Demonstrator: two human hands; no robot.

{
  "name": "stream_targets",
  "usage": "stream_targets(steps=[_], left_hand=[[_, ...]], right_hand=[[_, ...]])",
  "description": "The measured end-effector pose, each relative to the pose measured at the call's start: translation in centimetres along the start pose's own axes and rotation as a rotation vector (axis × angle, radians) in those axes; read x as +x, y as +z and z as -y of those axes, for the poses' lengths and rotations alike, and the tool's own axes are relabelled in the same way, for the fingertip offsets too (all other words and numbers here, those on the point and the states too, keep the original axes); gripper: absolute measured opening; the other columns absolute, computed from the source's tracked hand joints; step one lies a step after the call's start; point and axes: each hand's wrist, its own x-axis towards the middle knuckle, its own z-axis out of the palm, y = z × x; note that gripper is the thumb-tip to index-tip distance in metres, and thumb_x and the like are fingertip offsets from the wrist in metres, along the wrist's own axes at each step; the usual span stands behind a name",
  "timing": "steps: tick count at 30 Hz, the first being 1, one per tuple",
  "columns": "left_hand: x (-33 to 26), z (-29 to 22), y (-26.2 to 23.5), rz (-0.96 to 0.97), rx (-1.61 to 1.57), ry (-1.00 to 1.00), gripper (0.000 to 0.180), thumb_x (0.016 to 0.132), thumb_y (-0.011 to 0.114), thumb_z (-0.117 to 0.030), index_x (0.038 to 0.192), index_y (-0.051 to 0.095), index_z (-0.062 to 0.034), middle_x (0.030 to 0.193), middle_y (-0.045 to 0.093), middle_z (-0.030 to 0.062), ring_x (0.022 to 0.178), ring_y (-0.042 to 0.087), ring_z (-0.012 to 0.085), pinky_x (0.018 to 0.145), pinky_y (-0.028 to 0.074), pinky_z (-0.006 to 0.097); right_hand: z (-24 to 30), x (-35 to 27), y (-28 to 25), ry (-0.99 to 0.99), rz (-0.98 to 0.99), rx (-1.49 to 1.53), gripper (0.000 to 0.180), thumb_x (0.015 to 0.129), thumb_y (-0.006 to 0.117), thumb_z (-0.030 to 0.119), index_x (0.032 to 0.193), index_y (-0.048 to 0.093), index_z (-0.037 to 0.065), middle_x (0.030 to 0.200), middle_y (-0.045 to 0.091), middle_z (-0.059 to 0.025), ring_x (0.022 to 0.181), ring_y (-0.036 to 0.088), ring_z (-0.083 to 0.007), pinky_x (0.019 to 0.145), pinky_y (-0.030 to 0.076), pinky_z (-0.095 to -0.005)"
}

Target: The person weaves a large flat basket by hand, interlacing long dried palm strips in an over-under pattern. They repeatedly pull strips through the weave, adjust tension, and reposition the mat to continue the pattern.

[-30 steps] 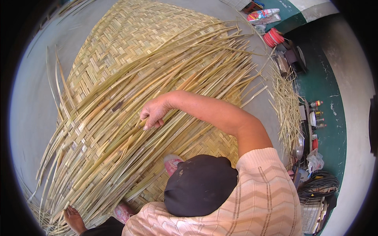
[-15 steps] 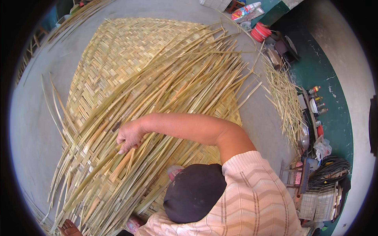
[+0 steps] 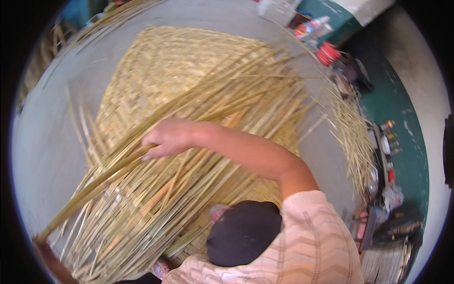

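My right hand (image 3: 166, 138) is closed around a bundle of long reed strips (image 3: 101, 181), lifted a little at a slant over the mat. At the lower left my left hand (image 3: 41, 240) grips the near end of the same bundle; its fingers are blurred. Under them, many loose pale green and tan reed strips (image 3: 208, 177) lie diagonally in a wide layer. The strips cover much of a large woven mat (image 3: 161, 66) with a zigzag weave, spread on the grey floor. My right forearm hides part of the layer.
A heap of thin strips (image 3: 352, 142) lies along the right, beside bottles (image 3: 389, 125) and a red roll (image 3: 327, 53) near the green wall. More long strips (image 3: 120, 16) are at the far left. A dark rounded shape (image 3: 243, 234) covers the near mat.
My left hand has moved up and left and now grips the strips' near end. The bundle in my right hand has risen off the layer. The whole view has shifted slightly.
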Motion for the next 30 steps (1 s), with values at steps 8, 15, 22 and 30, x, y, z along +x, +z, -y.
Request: stream_targets(steps=[8, 15, 22, 30], left_hand=[[-8.1, 1.0, 13.7, 0.24, -0.862, -0.426, 0.012, 0.093, 0.058, -0.015, 0.101, 0.062, -0.0058, 0.091, 0.065, 0.0066, 0.071, 0.054, 0.0127, 0.065, 0.047, 0.026], [-9.6, 2.4, 13.6, -0.26, -0.796, -0.674, 0.035, 0.094, 0.058, -0.042, 0.106, 0.052, -0.0089, 0.102, 0.066, 0.0086, 0.09, 0.067, 0.0191, 0.069, 0.053, 0.033], [-10.6, 4.1, 10.9, -0.411, -0.782, -0.561, 0.029, 0.102, 0.041, -0.035, 0.108, 0.053, -0.0092, 0.101, 0.064, 0.0077, 0.092, 0.065, 0.0216, 0.075, 0.053, 0.036], [-10.2, -5.3, 13.4, -0.327, -0.625, -0.269, 0.024, 0.1, 0.051, -0.026, 0.111, 0.052, -0.0043, 0.091, 0.065, 0.0088, 0.08, 0.067, 0.0188, 0.07, 0.056, 0.032]], right_hand=[[-1.2, -1.4, -1.5, 0.351, 0.149, -0.167, 0.031, 0.086, 0.067, 0.028, 0.07, 0.058, 0.003, 0.058, 0.057, -0.0103, 0.055, 0.056, -0.0179, 0.055, 0.045, -0.0358], [-10.6, -5.6, 2.2, 0.551, 0.279, 0.113, 0.031, 0.088, 0.068, 0.026, 0.071, 0.061, 0.002, 0.065, 0.065, -0.0067, 0.059, 0.056, -0.0112, 0.058, 0.046, -0.0304], [-11.8, -5.3, 3.4, 0.611, 0.352, -0.085, 0.037, 0.079, 0.075, 0.035, 0.075, 0.063, 0.0, 0.066, 0.063, -0.0058, 0.063, 0.053, -0.0117, 0.06, 0.044, -0.0331], [-4.2, -1.9, 4.6, 0.415, 0.28, 0.139, 0.031, 0.072, 0.078, 0.015, 0.096, 0.064, 0.001, 0.079, 0.059, -0.0011, 0.073, 0.053, -0.0111, 0.07, 0.047, -0.0282]])
